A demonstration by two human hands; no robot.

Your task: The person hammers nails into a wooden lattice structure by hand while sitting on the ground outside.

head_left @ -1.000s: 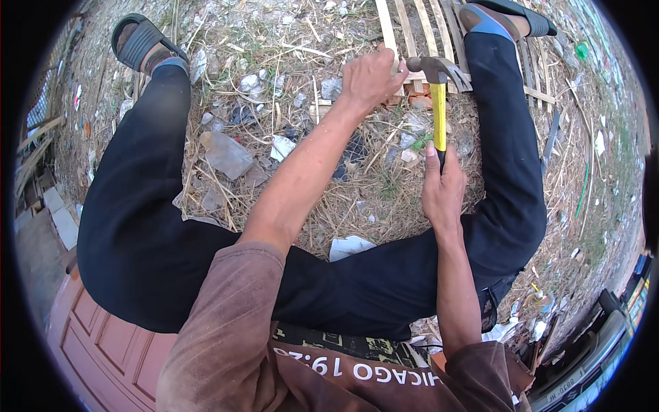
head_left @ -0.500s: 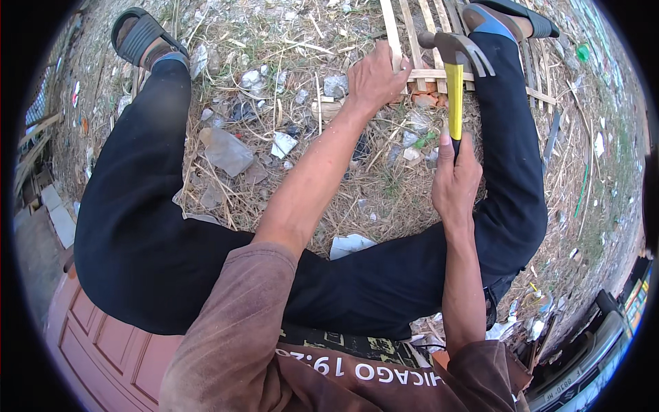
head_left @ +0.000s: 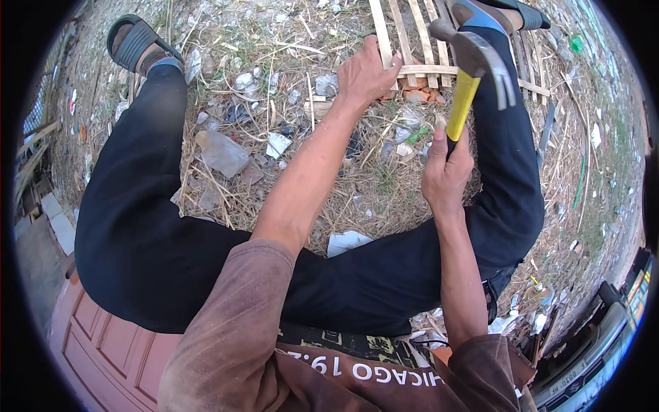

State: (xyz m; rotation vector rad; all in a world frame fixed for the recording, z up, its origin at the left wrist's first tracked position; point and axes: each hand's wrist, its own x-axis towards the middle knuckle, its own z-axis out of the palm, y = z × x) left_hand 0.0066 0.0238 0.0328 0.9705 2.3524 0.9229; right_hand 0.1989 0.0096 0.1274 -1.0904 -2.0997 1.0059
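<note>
My right hand [head_left: 447, 168] is wrapped round the black grip of a claw hammer [head_left: 463, 103] with a yellow shaft. The metal head is raised over the slats, its claw pointing right across my trouser leg. My left hand [head_left: 365, 77] pinches a pale wooden slat [head_left: 381, 31] where it meets a thin crosspiece [head_left: 432, 69]. This slat belongs to a frame of several parallel strips running away from me. The fingertips of my left hand are partly hidden. Any small fastener there cannot be made out.
Broken red bricks [head_left: 417, 93] lie under the crosspiece. My legs are spread round the work, with a sandal [head_left: 137, 42] at far left. Stones, a grey rock [head_left: 223, 154], straw and scraps litter the ground. A flat blade-like strip [head_left: 547, 130] lies right of my knee.
The hammer has tilted, its head swinging right and looking larger. My right hand has shifted slightly left and nearer. My left hand keeps its hold on the slat.
</note>
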